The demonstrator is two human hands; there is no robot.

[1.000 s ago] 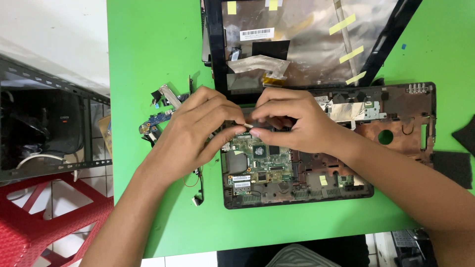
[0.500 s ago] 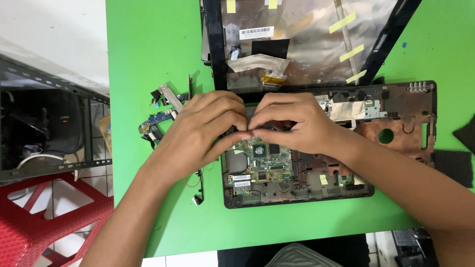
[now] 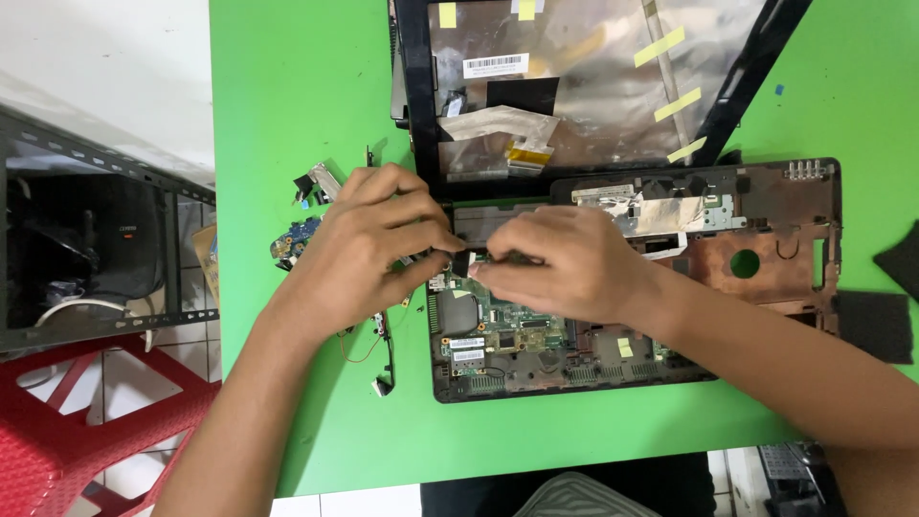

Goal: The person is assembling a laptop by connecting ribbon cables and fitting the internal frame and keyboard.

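Observation:
An opened laptop base (image 3: 766, 230) lies on a green table (image 3: 287, 105), its green circuit board (image 3: 507, 330) exposed. My left hand (image 3: 369, 249) and my right hand (image 3: 565, 268) meet over the board's upper left corner. The fingertips of both pinch a small dark part (image 3: 466, 260) there; what it is I cannot tell. The laptop's lid (image 3: 574, 77), stripped to foil with yellow tape strips, lies open behind the base.
Small removed boards and brackets (image 3: 302, 215) lie left of my left hand, and a thin loose cable (image 3: 383, 359) lies by the base. Dark foam pads (image 3: 876, 321) sit at the right edge. A red plastic stool (image 3: 67, 440) stands beside the table.
Both hands stay together at the same corner of the board; fingers have shifted slightly, with the left fingers now more extended toward the right hand.

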